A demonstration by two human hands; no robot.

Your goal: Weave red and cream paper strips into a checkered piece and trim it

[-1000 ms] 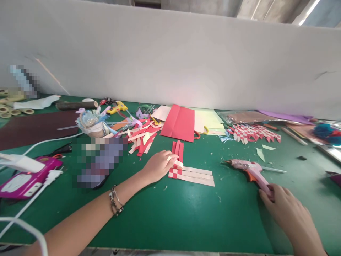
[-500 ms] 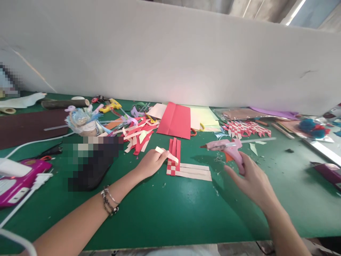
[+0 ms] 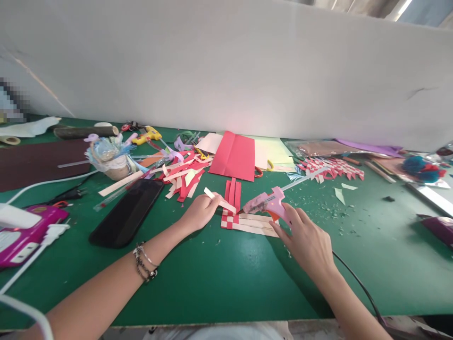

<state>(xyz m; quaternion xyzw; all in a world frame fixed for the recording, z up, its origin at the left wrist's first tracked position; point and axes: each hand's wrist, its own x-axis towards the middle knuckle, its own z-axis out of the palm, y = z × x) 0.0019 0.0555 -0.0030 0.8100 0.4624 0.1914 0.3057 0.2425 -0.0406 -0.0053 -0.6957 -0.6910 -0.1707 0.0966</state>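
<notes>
In front of me on the green table lies a partly woven piece point(image 3: 230, 220) of red and cream paper strips. Its red strips point away from me and its cream strips point right. My left hand point(image 3: 201, 210) pinches a cream paper strip point(image 3: 226, 205), whose far end reaches over the woven squares. My right hand point(image 3: 307, 236) is wrapped round the handle of a pink glue gun point(image 3: 264, 203). The nozzle is at the weave, close to the held strip; whether it touches cannot be seen. A clear glue stick point(image 3: 304, 179) sticks out of the gun's back.
A folded red sheet point(image 3: 232, 156) lies behind the weave, loose strips point(image 3: 186, 177) to its left. A black phone point(image 3: 127, 215) lies near my left forearm. Finished red-and-cream woven pieces point(image 3: 331, 169) are back right. A power strip point(image 3: 30, 231) with white cables sits far left.
My right hand has brought the glue gun left and down, from beside the weave to its woven squares. My left hand stays with the strip almost in place.
</notes>
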